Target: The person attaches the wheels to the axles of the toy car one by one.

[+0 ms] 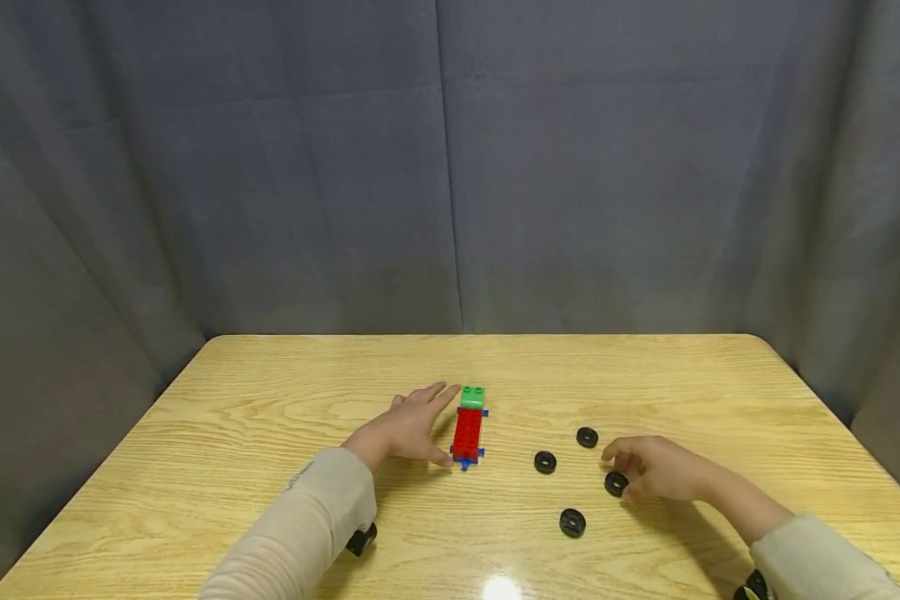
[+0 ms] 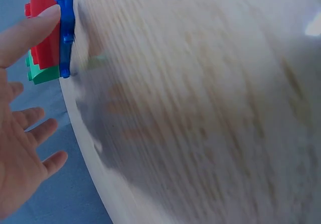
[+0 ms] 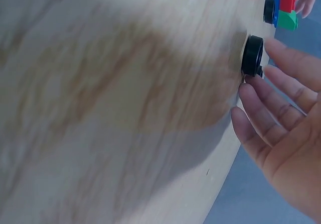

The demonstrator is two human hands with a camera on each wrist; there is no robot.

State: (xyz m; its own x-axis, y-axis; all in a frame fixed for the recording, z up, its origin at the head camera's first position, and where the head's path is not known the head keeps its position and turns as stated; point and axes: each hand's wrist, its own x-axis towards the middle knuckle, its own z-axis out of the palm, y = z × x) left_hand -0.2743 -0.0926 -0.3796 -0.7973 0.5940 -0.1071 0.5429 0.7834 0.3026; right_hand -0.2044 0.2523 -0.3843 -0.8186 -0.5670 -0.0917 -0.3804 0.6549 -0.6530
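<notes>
On the table stands a toy vehicle of building bricks: a long red brick (image 1: 467,432), a green brick (image 1: 472,397) at its far end, and a blue wheel base (image 2: 66,33) with axle stubs beneath. My left hand (image 1: 412,423) is spread along its left side, thumb by the near end of the red brick and the other fingers reaching toward the green one. My right hand (image 1: 663,471) is over a black wheel (image 1: 615,483) lying flat, its thumb and loosely bent fingers at either side of the rim. In the right wrist view the fingertips (image 3: 246,91) are right by this wheel.
More black wheels lie between the vehicle and my right hand: one far (image 1: 587,437), one toward the vehicle (image 1: 545,462), one nearer me (image 1: 572,522). The wooden table (image 1: 270,400) ends at a grey curtain (image 1: 307,208) behind and at both sides.
</notes>
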